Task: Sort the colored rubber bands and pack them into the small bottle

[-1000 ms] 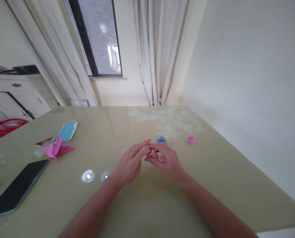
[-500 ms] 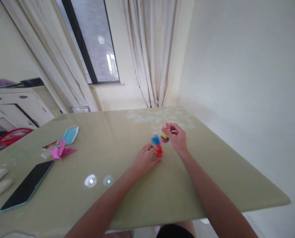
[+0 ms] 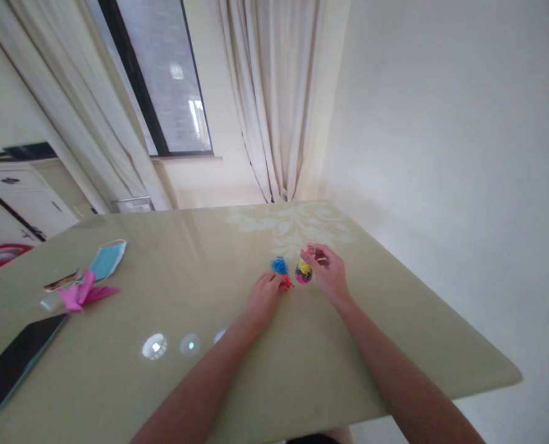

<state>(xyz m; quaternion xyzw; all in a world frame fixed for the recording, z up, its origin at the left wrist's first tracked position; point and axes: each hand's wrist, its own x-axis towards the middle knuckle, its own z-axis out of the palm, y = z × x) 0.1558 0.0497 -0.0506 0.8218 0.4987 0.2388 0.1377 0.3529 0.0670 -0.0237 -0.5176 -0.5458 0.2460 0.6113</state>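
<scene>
In my right hand [image 3: 330,271] is a small clear bottle [image 3: 304,269], its neck pinched between thumb and fingers. Pink, black and yellow layers show inside it, with some red near the top. My left hand [image 3: 265,294] rests on the table with its fingers closed over a small pile of red rubber bands [image 3: 286,282], partly hiding them. A pile of blue rubber bands [image 3: 279,265] lies just beyond the left fingertips. The bands are too small to make out singly.
At the left of the table [image 3: 200,394] lie a pink folded-paper shape [image 3: 84,294], a blue face mask [image 3: 108,261] and a dark phone-like slab [image 3: 18,357]. A wall [image 3: 440,154] runs along the right side; curtains [image 3: 274,111] hang behind.
My left fingers have closed over the red bands, and less of the pile shows. The bottle has come slightly nearer and shows more fully. The view has shifted right.
</scene>
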